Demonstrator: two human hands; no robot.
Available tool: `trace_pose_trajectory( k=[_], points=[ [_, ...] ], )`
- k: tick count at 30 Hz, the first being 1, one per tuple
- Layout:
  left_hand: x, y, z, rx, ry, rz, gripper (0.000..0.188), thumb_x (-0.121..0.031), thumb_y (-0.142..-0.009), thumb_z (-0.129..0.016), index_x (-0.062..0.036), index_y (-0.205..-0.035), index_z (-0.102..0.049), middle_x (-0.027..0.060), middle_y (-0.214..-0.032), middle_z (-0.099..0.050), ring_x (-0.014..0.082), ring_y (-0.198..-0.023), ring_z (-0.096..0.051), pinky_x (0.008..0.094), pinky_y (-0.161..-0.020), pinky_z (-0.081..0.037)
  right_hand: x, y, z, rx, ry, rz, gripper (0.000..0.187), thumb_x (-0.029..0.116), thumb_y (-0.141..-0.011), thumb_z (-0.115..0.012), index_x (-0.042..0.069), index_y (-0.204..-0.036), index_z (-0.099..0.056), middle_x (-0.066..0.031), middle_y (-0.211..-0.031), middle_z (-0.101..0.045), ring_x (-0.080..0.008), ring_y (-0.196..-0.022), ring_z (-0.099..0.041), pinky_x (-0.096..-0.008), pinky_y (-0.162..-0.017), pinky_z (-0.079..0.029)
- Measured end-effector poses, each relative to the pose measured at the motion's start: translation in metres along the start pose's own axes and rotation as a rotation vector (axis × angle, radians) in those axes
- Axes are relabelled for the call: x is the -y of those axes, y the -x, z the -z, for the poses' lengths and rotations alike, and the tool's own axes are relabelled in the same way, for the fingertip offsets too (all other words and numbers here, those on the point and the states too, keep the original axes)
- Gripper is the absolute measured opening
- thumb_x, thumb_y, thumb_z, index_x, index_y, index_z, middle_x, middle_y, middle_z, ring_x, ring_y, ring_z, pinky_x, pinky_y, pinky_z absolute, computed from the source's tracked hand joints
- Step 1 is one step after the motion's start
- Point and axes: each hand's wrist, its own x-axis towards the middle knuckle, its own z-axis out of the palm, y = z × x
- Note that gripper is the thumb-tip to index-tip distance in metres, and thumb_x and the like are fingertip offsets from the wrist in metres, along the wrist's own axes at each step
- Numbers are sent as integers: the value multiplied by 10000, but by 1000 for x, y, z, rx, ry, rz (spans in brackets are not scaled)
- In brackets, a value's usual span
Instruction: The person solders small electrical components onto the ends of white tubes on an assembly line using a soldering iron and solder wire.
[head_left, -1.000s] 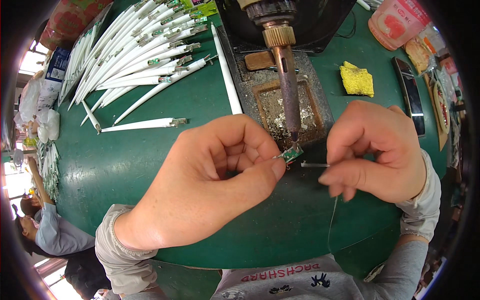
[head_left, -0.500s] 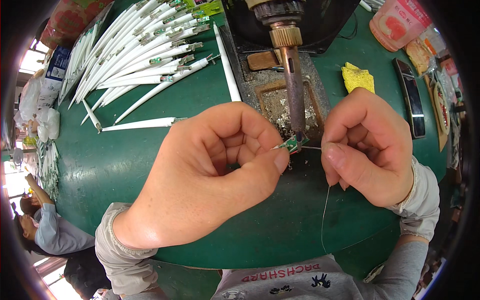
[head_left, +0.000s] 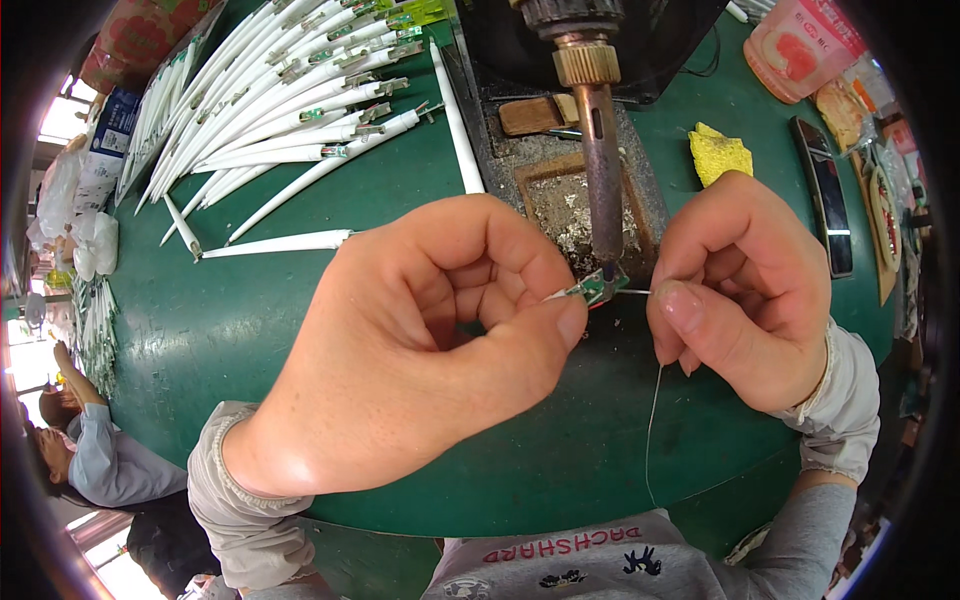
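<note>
My left hand (head_left: 430,350) pinches a small green circuit board (head_left: 598,288) between thumb and forefinger. Above it hangs a fixed soldering iron (head_left: 604,170), its dark tip touching or nearly touching the board. Between the thumb and fingers of my right hand (head_left: 745,300) runs a thin solder wire (head_left: 654,430); one end points left at the iron's tip, and the rest trails down over the table. Whatever else my left hand holds is hidden behind its fingers.
Many white tapered sticks with small green boards (head_left: 290,110) lie fanned at the upper left. Behind the iron's tip is a solder-spattered tray (head_left: 530,165). A yellow sponge (head_left: 720,155), a phone (head_left: 825,195) and a pink-and-white tub (head_left: 803,48) stand right. A person (head_left: 120,450) sits far left.
The view has shifted slightly, so the iron appears a little further right. Both hands keep their grip, and the board is tilted a bit differently under the tip.
</note>
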Motion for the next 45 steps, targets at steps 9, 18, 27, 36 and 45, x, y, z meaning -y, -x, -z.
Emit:
trace_pose_trajectory(
  k=[9, 18, 27, 36, 45],
  points=[
    [2, -1, 3, 24, 84, 137, 80, -37, -811, -560, -1, -859, -506, 58, -668, -542, 54, -469, -451, 168, -386, -311, -3, 1, -3, -94, 496, 327, 210, -33, -658, -691, 25, -822, -574, -76, -748, -542, -137, -591, -514, -247, -496, -390],
    [-2, 3, -2, 102, 49, 251, 98, -25, -814, -575, 11, -879, -510, 55, -676, -552, 65, -492, -488, 175, -399, -345, -18, -2, -5, -66, 623, 732, 291, 40, -548, -706, 29, -817, -593, -70, -774, -530, -190, -599, -506, -272, -514, -415],
    [2, 1, 5, 193, 76, 259, 131, -13, -811, -590, 24, -915, -519, 60, -741, -565, 88, -578, -535, 181, -442, -413, -30, -1, -13, -194, 749, 844, 308, 61, -494, -667, 31, -786, -572, -71, -766, -518, -193, -581, -500, -274, -471, -393],
    [19, 3, 4, 206, -214, 90, 159, -3, -793, -628, 28, -914, -530, 67, -783, -583, 87, -640, -558, 176, -486, -442, -10, -1, -5, -155, 605, 402, 198, -4, -703, -655, 30, -863, -542, -84, -774, -501, -199, -618, -486, -303, -521, -390],
    [2, 2, 4, 127, 12, 257, 157, -29, -822, -602, 42, -947, -538, 76, -803, -599, 108, -640, -583, 195, -502, -473, -27, 1, -7, -90, 582, 687, 281, 16, -601, -723, 30, -848, -590, -63, -785, -506, -183, -619, -500, -284, -509, -386]
  ],
)
